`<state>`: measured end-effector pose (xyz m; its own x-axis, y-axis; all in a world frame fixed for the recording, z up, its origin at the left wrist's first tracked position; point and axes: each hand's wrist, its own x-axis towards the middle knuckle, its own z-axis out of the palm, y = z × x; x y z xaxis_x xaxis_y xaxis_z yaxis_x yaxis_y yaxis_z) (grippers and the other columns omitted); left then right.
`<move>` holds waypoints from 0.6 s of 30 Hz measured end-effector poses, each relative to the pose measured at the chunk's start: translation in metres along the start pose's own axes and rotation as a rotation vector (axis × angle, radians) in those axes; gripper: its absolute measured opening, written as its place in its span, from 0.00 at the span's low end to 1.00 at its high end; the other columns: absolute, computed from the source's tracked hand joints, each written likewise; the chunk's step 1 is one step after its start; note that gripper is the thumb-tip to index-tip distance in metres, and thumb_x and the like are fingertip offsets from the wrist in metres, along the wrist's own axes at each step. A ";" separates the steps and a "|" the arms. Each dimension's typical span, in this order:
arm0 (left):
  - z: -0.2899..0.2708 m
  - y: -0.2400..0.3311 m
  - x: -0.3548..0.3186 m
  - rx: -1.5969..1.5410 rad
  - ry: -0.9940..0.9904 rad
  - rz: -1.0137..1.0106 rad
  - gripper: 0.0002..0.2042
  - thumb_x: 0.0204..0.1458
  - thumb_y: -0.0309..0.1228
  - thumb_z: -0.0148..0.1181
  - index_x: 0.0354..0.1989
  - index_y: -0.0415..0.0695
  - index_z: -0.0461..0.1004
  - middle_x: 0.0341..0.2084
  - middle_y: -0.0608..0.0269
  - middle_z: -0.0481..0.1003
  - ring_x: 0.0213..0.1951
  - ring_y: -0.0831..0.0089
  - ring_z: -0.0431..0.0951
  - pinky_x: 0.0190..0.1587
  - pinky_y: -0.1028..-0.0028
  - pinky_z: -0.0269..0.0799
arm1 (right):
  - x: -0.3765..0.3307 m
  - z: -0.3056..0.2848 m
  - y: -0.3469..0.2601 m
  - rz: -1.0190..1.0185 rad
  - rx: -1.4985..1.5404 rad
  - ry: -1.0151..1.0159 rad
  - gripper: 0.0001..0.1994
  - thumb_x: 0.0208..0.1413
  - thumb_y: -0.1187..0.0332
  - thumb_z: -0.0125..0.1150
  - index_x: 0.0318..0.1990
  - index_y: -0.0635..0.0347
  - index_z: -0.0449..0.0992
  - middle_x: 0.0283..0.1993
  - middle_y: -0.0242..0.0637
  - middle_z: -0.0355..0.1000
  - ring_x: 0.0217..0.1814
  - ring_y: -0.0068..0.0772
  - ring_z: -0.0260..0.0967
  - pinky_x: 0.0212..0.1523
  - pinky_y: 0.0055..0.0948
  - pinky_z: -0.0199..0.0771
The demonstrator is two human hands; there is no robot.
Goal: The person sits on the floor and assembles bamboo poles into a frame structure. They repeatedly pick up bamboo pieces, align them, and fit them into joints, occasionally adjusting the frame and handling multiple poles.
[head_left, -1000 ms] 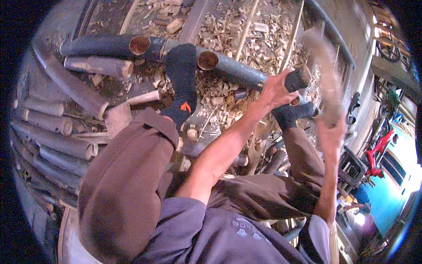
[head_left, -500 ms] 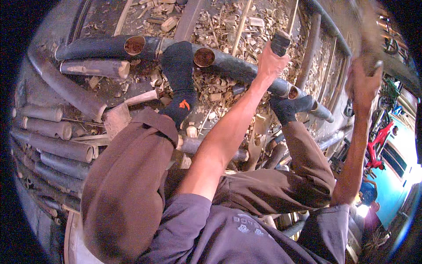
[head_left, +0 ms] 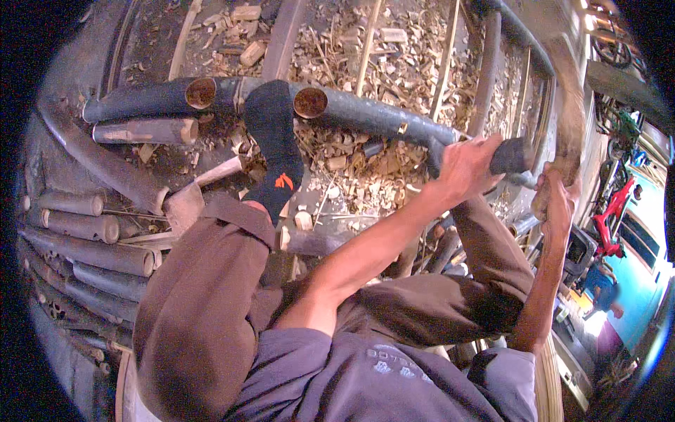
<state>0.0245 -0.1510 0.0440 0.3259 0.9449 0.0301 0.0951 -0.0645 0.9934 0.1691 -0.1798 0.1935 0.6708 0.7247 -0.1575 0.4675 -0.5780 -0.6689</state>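
Note:
My left hand is closed around a short, dark, block-like piece, above the right end of a long dark pole. Its exact kind is unclear. On the right, my right hand grips a thick, slightly curved wooden club-like tool, which rises upward from the fist. Round openings with a rusty-brown inside are cut in the pole. My black-socked foot rests across it. The other foot is mostly hidden behind my left hand.
Wood chips cover the ground between the slats. At left, an axe-like tool with a pale handle lies near stacked dark poles. A short pole piece lies behind. A red bicycle stands far right, with a person nearby.
My left hand has moved right and toward me with the dark piece. My right hand has come down and slightly left; the wooden tool is less blurred. The view has shifted slightly.

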 end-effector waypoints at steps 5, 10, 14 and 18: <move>-0.010 -0.027 0.020 -0.007 0.075 -0.136 0.27 0.37 0.39 0.70 0.46 0.47 0.67 0.25 0.49 0.78 0.30 0.48 0.79 0.32 0.56 0.75 | -0.019 -0.028 0.017 0.077 -0.149 0.107 0.14 0.52 0.61 0.63 0.41 0.59 0.71 0.24 0.29 0.68 0.22 0.21 0.64 0.23 0.22 0.62; -0.023 -0.045 0.036 0.008 0.105 -0.259 0.30 0.36 0.41 0.69 0.50 0.46 0.69 0.25 0.46 0.78 0.31 0.46 0.79 0.34 0.54 0.76 | -0.016 -0.034 0.018 0.030 -0.164 0.084 0.15 0.52 0.61 0.64 0.42 0.59 0.71 0.24 0.28 0.68 0.23 0.21 0.64 0.24 0.22 0.62; -0.027 -0.069 0.071 -0.017 0.192 -0.367 0.23 0.39 0.36 0.65 0.43 0.38 0.67 0.25 0.40 0.77 0.31 0.43 0.79 0.35 0.52 0.74 | 0.007 -0.015 -0.005 -0.193 -0.009 0.026 0.17 0.53 0.59 0.65 0.43 0.60 0.71 0.25 0.28 0.68 0.23 0.21 0.65 0.25 0.21 0.66; -0.034 -0.096 0.091 -0.125 0.153 -0.324 0.22 0.40 0.36 0.62 0.41 0.33 0.69 0.26 0.40 0.77 0.32 0.49 0.80 0.35 0.58 0.75 | 0.115 -0.016 -0.015 -0.466 0.078 0.029 0.12 0.55 0.62 0.62 0.42 0.58 0.73 0.30 0.29 0.71 0.27 0.22 0.68 0.27 0.22 0.70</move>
<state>0.0126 -0.0478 -0.0449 0.1527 0.9475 -0.2808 0.0513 0.2762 0.9597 0.2488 -0.0940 0.1972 0.4164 0.8888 0.1917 0.6782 -0.1632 -0.7166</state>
